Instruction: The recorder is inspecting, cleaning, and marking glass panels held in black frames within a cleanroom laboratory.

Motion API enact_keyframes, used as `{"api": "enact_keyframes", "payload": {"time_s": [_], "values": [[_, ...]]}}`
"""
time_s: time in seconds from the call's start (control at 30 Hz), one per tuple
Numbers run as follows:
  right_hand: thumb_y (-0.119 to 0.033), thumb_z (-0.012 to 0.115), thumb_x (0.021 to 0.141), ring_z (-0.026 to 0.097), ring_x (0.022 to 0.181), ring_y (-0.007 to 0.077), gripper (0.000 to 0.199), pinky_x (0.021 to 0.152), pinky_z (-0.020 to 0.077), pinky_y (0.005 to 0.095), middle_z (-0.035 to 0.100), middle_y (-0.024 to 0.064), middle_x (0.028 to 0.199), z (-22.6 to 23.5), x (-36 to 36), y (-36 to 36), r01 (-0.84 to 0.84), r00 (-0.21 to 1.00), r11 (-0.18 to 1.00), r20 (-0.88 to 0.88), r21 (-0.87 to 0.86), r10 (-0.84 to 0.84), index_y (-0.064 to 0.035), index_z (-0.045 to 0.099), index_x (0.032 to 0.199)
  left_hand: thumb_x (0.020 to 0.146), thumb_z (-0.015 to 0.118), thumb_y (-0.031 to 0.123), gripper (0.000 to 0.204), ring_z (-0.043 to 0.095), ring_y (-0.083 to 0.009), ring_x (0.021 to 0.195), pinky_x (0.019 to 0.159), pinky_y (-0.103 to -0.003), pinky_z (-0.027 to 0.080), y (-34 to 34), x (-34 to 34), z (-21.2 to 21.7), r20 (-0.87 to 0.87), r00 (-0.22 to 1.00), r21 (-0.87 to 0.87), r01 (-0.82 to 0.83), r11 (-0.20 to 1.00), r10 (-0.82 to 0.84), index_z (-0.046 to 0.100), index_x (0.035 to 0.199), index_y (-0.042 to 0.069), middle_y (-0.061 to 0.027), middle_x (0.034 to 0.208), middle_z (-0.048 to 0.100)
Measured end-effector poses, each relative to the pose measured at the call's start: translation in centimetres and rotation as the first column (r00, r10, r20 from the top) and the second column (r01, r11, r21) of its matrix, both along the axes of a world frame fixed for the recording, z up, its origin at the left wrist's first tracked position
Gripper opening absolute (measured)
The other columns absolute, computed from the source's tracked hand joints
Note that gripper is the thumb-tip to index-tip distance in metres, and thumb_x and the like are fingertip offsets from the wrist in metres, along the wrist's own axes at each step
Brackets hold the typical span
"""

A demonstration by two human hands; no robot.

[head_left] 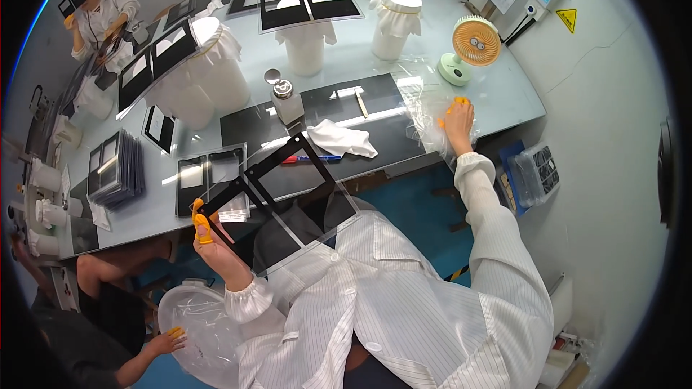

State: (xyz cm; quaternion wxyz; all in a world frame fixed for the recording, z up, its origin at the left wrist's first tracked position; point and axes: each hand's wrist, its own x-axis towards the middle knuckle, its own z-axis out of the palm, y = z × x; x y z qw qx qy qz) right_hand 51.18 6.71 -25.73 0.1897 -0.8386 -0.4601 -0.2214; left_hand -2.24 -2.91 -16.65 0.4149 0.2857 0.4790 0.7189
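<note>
My left hand, wearing orange finger cots, grips the left edge of a clear panel with black borders. The panel is tilted above my lap, past the table's front edge. Out at the right, my right hand, also in finger cots, has its fingers bent onto thin clear plastic bags at the table edge; the fingertips are partly lost in the crumpled plastic. Between the hands, a white cloth, a red and blue marker and a pump bottle rest on a dark mat.
Fabric-covered white buckets support more panels. A panel stack stands left. A green and orange fan is behind my right hand. A co-worker's hand touches a plastic-lined bin; another person sits far left.
</note>
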Motion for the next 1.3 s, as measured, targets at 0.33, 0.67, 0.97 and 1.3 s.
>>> {"api": "enact_keyframes", "payload": {"time_s": [0.33,0.67,0.97,1.3], "values": [[0.01,0.043,0.069,0.045,0.099,0.0321,0.037,0.086,0.0347,0.0321,0.05,0.0146,0.103,5.0,-8.2,-1.4,-0.468,0.789,0.759,-0.173,0.452,0.589,-0.0021,0.05,0.103,0.084,0.047,0.031,0.034,0.054,-0.0147,0.09,0.086,-0.023,0.039,0.0,0.1,-0.8,0.052,0.998,0.003,-0.019,1.0,0.019,0.05,0.098,0.0,-0.0083,0.091,0.056],[0.0,0.048,0.08,0.051,0.093,0.0167,0.02,0.081,0.0405,0.0244,0.055,0.0089,0.1,5.3,-14.5,-3.9,-0.389,0.18,0.55,-0.525,0.739,0.832,-0.001,0.054,0.099,0.084,0.047,0.026,0.033,0.055,-0.0128,0.085,0.078,-0.019,0.042,1.2,1.0,1.0,0.115,0.986,0.084,0.112,0.99,-0.121,0.051,0.098,-0.004,-0.0088,0.092,0.056],[-0.037,0.055,0.077,0.047,0.049,0.007,0.038,0.046,0.0383,0.016,0.054,0.0035,0.066,12.3,-22.6,-10.8,-0.749,-0.371,0.361,-0.802,0.556,0.468,0.0001,0.059,0.084,0.085,0.046,0.025,0.032,0.056,-0.0126,0.084,0.078,-0.016,0.041,1.7,1.5,3.0,0.119,0.991,-0.011,0.064,0.998,-0.062,0.051,0.099,-0.004,-0.0087,0.09,0.056],[-0.032,0.055,0.079,0.047,0.041,0.0062,0.031,0.038,0.0369,0.0135,0.053,0.0027,0.062,11.3,-23.5,-11.5,-0.332,-0.716,0.647,-0.63,0.687,0.301,-0.0017,0.053,0.085,0.09,0.031,0.027,0.039,0.054,-0.0196,0.093,0.079,-0.027,0.045,0.8,1.1,0.9,0.546,0.713,0.018,0.515,0.857,-0.44,0.042,0.114,-0.001,-0.0152,0.103,0.053]]}}
